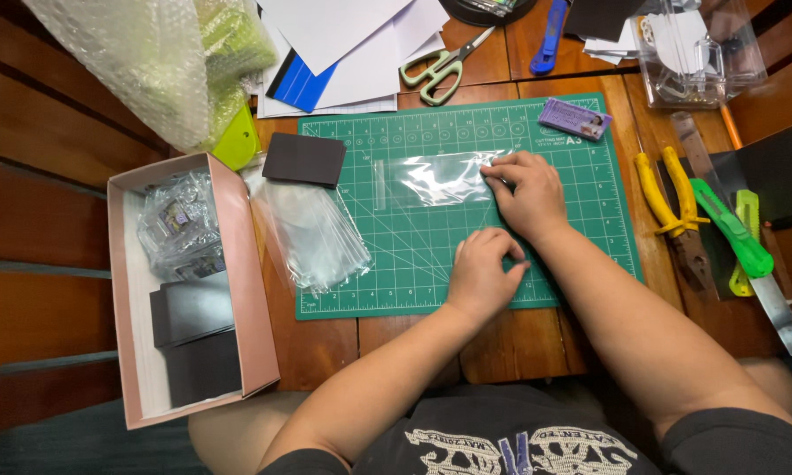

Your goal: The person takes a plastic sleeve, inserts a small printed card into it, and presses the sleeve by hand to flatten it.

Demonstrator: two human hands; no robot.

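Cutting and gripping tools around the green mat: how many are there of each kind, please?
Scissors, green handles: 1
Blue utility knife: 1
Green utility knife: 1
Pliers, yellow handles: 1
Total: 4
Both hands, left and right, rest on the mat and hold none of these tools; the right one presses a clear plastic sleeve.

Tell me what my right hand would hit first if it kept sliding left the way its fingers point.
Likely nothing solid: the right hand rests on the clear plastic sleeve, then bare cutting mat.
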